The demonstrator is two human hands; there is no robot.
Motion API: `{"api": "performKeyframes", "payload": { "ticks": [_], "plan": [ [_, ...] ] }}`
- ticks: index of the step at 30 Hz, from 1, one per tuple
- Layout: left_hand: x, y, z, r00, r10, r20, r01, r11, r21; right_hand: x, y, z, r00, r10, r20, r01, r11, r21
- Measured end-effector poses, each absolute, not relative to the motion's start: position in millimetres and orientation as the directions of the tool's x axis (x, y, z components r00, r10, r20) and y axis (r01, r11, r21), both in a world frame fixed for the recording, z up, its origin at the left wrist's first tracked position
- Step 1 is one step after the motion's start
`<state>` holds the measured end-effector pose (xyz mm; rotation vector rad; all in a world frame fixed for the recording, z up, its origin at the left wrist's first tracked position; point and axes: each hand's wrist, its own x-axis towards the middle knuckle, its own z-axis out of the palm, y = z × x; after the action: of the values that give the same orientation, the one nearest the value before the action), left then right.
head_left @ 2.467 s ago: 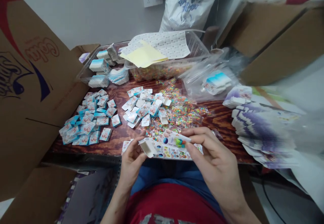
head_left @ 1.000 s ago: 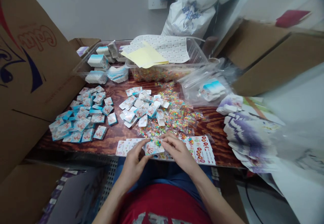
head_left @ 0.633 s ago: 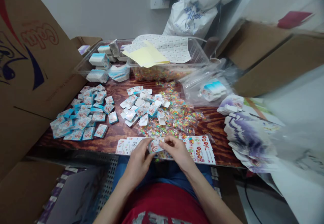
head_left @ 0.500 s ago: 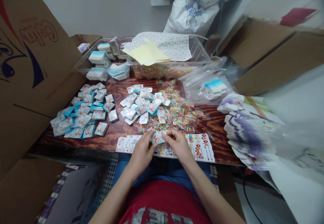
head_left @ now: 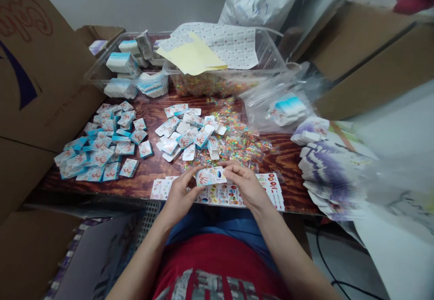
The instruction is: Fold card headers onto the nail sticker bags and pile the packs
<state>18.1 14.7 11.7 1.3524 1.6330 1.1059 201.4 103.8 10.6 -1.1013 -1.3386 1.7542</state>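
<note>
A small printed cardboard box [head_left: 209, 176], white with a red handprint picture, is held between both hands above the table's front edge. A white flap with a dark blue oval sticks out at its right end. My left hand [head_left: 181, 196] pinches the left end between thumb and fingers. At the flap end, the fingertips of my right hand [head_left: 248, 186] are closed on it. Beneath the hands lie sheets of colourful stickers [head_left: 271, 187]. Just beyond them are a loose heap of similar flat boxes [head_left: 186, 135] and many clear sachets of coloured candies [head_left: 240, 142].
Blue-edged boxes [head_left: 101, 151] are heaped at left beside a tall carton [head_left: 40, 78]. Clear plastic trays [head_left: 135, 82] stand at the back, with papers [head_left: 220, 42] across one. A plastic bag [head_left: 257, 110] and fanned purple-white cards [head_left: 332, 173] lie on the right.
The box in my hands now shows more of its length, with the flap and blue oval exposed at the right. My hands have moved slightly apart. The view has tilted downward.
</note>
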Motion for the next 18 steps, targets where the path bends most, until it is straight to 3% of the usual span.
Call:
{"api": "performKeyframes", "payload": {
  "ticks": [7, 18],
  "plan": [
    [18.8, 13.7, 10.9, -0.162, 0.987, 0.021, 0.306, 0.03, 0.951, 194.2, 99.8, 23.8, -0.541, 0.839, -0.056, 0.097, -0.004, -0.995],
    [21.3, 1.2, 1.7, -0.156, 0.986, 0.059, 0.399, 0.008, 0.917, 193.4, 100.2, 32.4, -0.661, 0.749, 0.033, 0.31, 0.314, -0.897]
  ]
}}
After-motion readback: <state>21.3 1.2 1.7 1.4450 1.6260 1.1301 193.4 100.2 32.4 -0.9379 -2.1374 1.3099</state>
